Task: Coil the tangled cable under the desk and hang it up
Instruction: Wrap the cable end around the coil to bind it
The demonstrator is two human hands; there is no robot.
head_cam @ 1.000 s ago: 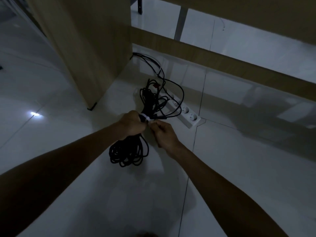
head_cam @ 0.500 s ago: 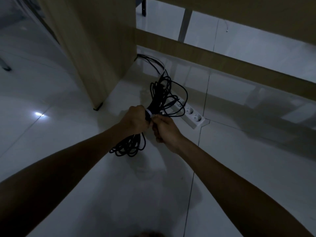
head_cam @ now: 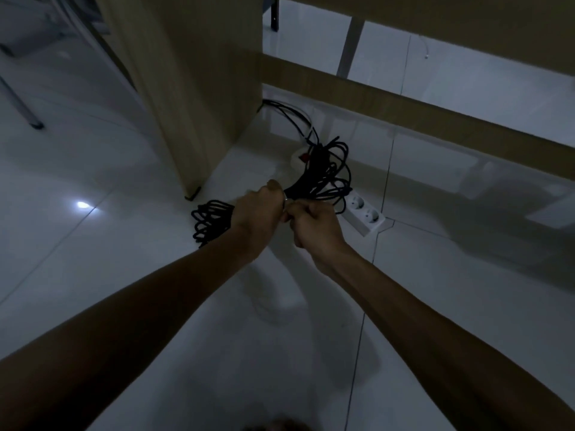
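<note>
Head view: your left hand [head_cam: 258, 209] clenches coiled cable [head_cam: 323, 178]; right hand [head_cam: 314, 225] pinches pale tie [head_cam: 284, 203]; hanging not yet done.

Your way is open over the floor [head_cam: 466, 290] on the right; the bench leg panel [head_cam: 193, 88] blocks the left, the crossbar [head_cam: 404, 104] and power strip [head_cam: 364, 213] ahead.

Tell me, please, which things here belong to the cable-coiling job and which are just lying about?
In the job:
black cable bundle, gripped by the left hand
pale tie around it, pinched by the right hand

Just there:
white power strip on the floor
wooden desk panel
chair leg
</note>
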